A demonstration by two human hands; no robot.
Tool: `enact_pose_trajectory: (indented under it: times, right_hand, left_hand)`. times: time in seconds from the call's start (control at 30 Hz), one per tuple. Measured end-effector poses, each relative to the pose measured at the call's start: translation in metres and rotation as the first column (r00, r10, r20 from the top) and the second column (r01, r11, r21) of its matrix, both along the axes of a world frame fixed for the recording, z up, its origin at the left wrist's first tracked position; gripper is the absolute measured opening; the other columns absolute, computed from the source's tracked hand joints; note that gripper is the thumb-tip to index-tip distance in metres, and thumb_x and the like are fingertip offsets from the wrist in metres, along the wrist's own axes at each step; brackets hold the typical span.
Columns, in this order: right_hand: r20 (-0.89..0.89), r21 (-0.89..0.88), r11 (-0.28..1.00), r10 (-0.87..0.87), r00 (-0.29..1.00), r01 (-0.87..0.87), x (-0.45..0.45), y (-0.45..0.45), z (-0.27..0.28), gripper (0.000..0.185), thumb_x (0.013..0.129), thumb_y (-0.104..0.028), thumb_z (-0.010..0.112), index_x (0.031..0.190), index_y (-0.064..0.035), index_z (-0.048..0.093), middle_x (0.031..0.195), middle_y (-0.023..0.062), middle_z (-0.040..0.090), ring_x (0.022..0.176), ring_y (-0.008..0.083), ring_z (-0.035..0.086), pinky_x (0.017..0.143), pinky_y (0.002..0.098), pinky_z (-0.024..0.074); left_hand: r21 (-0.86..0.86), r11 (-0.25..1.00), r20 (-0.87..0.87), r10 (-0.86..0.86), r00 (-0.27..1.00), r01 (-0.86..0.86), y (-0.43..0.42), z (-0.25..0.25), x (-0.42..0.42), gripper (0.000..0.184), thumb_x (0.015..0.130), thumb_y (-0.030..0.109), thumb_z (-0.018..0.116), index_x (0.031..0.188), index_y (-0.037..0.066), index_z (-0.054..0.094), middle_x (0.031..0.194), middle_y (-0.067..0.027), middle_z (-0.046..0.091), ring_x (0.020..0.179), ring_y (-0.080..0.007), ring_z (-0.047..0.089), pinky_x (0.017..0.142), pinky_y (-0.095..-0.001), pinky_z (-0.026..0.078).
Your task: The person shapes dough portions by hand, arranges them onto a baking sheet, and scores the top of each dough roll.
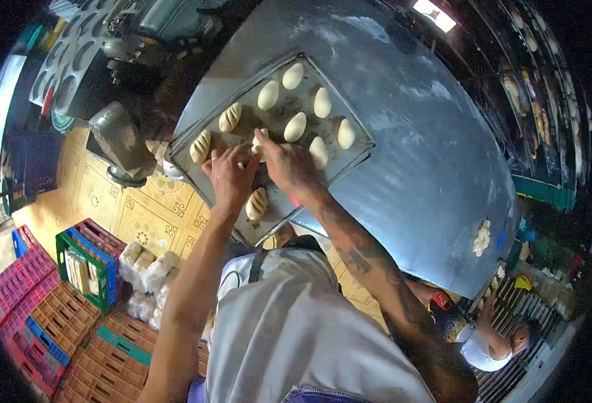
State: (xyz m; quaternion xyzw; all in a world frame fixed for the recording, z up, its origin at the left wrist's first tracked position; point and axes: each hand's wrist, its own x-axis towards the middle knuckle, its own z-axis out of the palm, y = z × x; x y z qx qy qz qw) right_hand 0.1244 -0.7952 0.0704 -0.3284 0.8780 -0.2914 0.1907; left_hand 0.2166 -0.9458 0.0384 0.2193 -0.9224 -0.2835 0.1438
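A metal baking tray [336, 176] lies at the edge of the table, holding several oval dough pieces. Smooth ones, such as one dough piece [295, 127], sit toward its right and far side. Three pieces with cut lines across them, one being a scored dough piece [257, 203], lie to the left and near side. My right hand [288, 164] is closed around a dough piece [258, 145] mid-tray, fingers pressed together. My left hand [230, 176] touches the same piece from the left, fingers bent; whether it grips anything is hidden. A small red item shows under my right wrist.
The grey table [417, 154] stretches right, with a dough lump [482, 238] near its far right edge. Racks [538, 87] stand at upper right. Another person [487, 342] is at lower right. Stacked crates [61, 322] and bagged goods [149, 272] are on the left floor.
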Motion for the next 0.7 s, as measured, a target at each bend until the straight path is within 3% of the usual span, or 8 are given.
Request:
enact_pose_trajectory:
  times: [0.1,0.23,0.27,0.4,0.5,0.53,0.63,0.7]
  right_hand:
    - [-0.272,-0.154,0.987,0.004,0.962,-0.047,0.008,0.000,-0.041,0.051,0.100,-0.016,0.059,0.151,-0.0117,0.057,0.080,0.0228,0.073,0.076,0.0424,0.073,0.066,0.0550,0.0569]
    - [-0.370,-0.007,0.999,0.037,0.928,-0.043,0.041,0.029,-0.036,0.050,0.101,-0.014,0.057,0.151,-0.0105,0.056,0.078,0.0217,0.073,0.073,0.0428,0.072,0.065,0.0557,0.0568]
    - [-0.373,-0.009,0.999,0.040,0.927,-0.047,0.038,0.024,-0.038,0.050,0.101,-0.014,0.057,0.151,-0.0105,0.056,0.078,0.0217,0.073,0.073,0.0428,0.072,0.065,0.0557,0.0568]
    - [-0.111,0.023,0.999,0.025,0.994,-0.023,0.019,-0.009,-0.010,0.050,0.102,-0.012,0.054,0.151,-0.0102,0.055,0.082,0.0234,0.073,0.076,0.0434,0.073,0.068,0.0567,0.0570]
    - [-0.360,-0.006,0.995,0.088,0.929,-0.097,0.034,0.013,-0.044,0.048,0.103,-0.012,0.053,0.151,-0.0111,0.056,0.094,0.0264,0.074,0.084,0.0440,0.074,0.073,0.0558,0.0584]
    - [-0.368,-0.002,0.995,0.096,0.925,-0.104,0.035,0.021,-0.034,0.048,0.103,-0.012,0.053,0.151,-0.0111,0.056,0.094,0.0264,0.074,0.084,0.0440,0.074,0.073,0.0558,0.0584]
    - [0.100,0.108,0.993,0.028,0.995,-0.038,0.049,0.061,0.005,0.046,0.104,-0.014,0.053,0.150,-0.0121,0.058,0.104,0.0304,0.073,0.091,0.0441,0.074,0.077,0.0551,0.0588]
    - [0.026,0.038,0.999,0.037,0.999,-0.038,0.034,0.066,0.003,0.046,0.104,-0.014,0.053,0.149,-0.0123,0.059,0.106,0.0299,0.073,0.092,0.0443,0.074,0.078,0.0549,0.0589]
  left_hand:
    - [0.081,0.993,0.201,0.071,0.977,-0.088,0.011,-0.005,0.001,0.028,0.096,0.039,0.069,0.109,0.019,0.083,0.106,-0.0087,0.079,0.109,-0.0308,0.062,0.100,-0.0487,0.035]
    - [0.137,0.987,0.252,0.043,0.967,-0.080,0.001,-0.005,-0.002,0.024,0.092,0.031,0.073,0.112,0.020,0.081,0.112,-0.0069,0.079,0.113,-0.0342,0.062,0.102,-0.0501,0.034]
    - [0.135,0.987,0.249,0.048,0.967,-0.083,0.003,-0.005,0.000,0.024,0.092,0.031,0.073,0.112,0.020,0.081,0.112,-0.0069,0.079,0.113,-0.0342,0.062,0.102,-0.0501,0.034]
    - [0.076,0.990,0.137,0.105,0.985,-0.117,0.014,-0.005,0.011,0.026,0.097,0.035,0.068,0.111,0.021,0.083,0.107,-0.0071,0.079,0.111,-0.0277,0.063,0.100,-0.0481,0.034]
    - [0.006,0.993,0.243,0.111,0.964,-0.116,0.016,-0.018,0.008,0.023,0.096,0.033,0.069,0.110,0.021,0.083,0.108,-0.0048,0.079,0.110,-0.0272,0.063,0.101,-0.0479,0.034]
    - [0.010,0.992,0.235,0.117,0.965,-0.122,0.016,-0.017,0.008,0.023,0.096,0.033,0.069,0.110,0.021,0.083,0.108,-0.0048,0.079,0.110,-0.0272,0.063,0.101,-0.0479,0.034]
    - [0.024,0.989,0.151,0.141,0.978,-0.147,0.017,-0.008,0.014,0.022,0.096,0.032,0.070,0.108,0.020,0.083,0.108,-0.0033,0.079,0.109,-0.0274,0.064,0.102,-0.0485,0.034]
    - [0.020,0.992,0.110,0.118,0.987,-0.121,0.033,0.002,0.021,0.022,0.095,0.033,0.070,0.108,0.019,0.083,0.108,-0.0037,0.079,0.109,-0.0275,0.064,0.102,-0.0488,0.034]
